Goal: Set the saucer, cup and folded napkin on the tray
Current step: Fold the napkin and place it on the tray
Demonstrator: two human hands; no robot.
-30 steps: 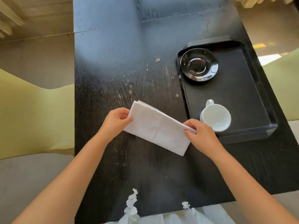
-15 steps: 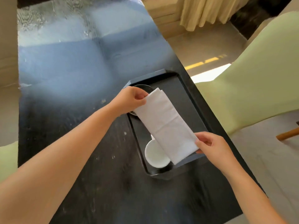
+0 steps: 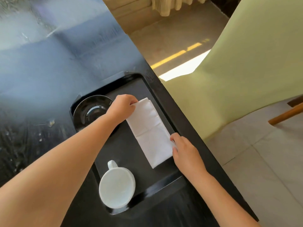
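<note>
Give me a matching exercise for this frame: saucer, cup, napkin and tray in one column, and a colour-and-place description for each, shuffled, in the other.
Things:
1. saucer
2. cup
3. napkin
4. tray

Descriptions:
A. white, lying flat along the tray's right side, a hand at each end
B. black, resting on the dark table and holding the other three
C. glossy black, in the tray's far left corner
D. white, at the tray's near end, handle pointing away

Pairs: 1-C, 2-D, 3-A, 4-B

Dining room, dark table [image 3: 49, 66], upholstered chair [image 3: 246, 66]
</note>
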